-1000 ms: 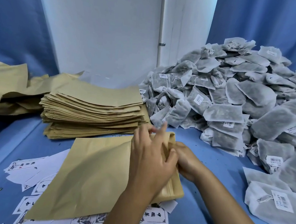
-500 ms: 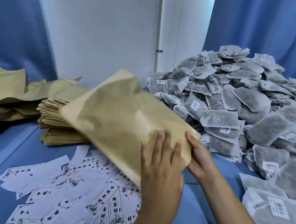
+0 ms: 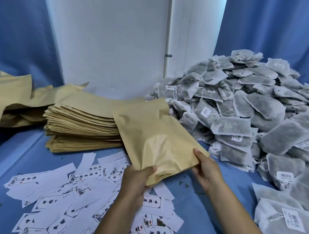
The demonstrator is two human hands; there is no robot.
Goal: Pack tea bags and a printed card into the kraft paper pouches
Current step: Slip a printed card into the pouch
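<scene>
step in hand: one kraft pouch (image 3: 153, 141) was held above the blue table (image 3: 207, 203), just in front of the stack of flat pouches (image 3: 84, 127); it was judged that its near end was being made ready for filling.
left hand (image 3: 136, 179): the near left corner of the pouch was gripped, the thumb on top and the fingers curled under it.
right hand (image 3: 208, 171): the near right edge was pinched, the thumb on top.
pouch state: it looked puffed in the middle; what was inside could not be told.
next move: probably the mouth had to be opened, then tea bags taken from the heap of tea bags (image 3: 244, 114) at the right and one of the printed cards (image 3: 153, 201) lying under the hands.
hidden: the mouth of the pouch was not seen, and the fingers under the paper were covered.
cut off: the loose kraft sheets (image 3: 4, 95) at the left and the heap at the right ran out of the view.
</scene>
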